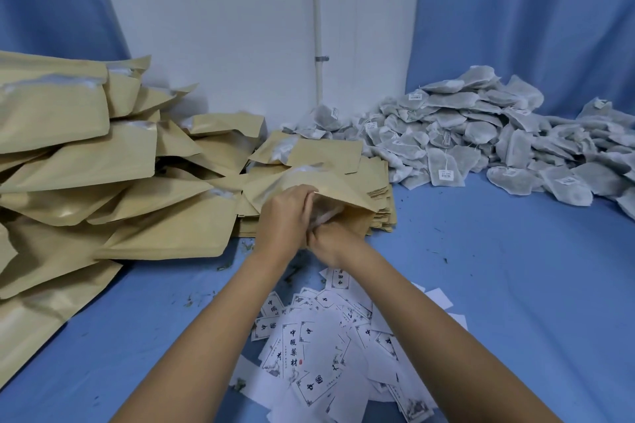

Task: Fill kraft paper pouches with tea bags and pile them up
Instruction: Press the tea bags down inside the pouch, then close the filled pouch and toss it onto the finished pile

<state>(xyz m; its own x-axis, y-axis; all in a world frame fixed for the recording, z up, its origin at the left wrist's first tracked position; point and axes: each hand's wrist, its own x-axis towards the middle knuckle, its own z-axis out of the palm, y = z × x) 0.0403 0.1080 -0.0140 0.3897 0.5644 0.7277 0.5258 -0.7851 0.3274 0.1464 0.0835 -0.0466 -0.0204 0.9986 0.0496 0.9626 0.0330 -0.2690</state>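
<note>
— So, what are the fingers doing?
— The left hand (285,216) has its fingers curled over the upper lip of the kraft pouch (343,192), pinching it up, I'd say to keep the mouth gaping. The right hand (331,240) has its fingers pushed into that mouth. They're hidden, so I can't tell whether they grip anything.
— And the pouch itself?
— It touches both hands and lies on the stack of flat empty pouches (381,203), mouth toward the person.
— The tea bags?
— The loose tea bags (481,137) are heaped to the right, well apart from the fingers. Filled pouches (103,161) are piled on the left, probably so a finished one drops close by. Printed paper cards (309,361) lie under the forearms on the blue cloth (498,268).
</note>
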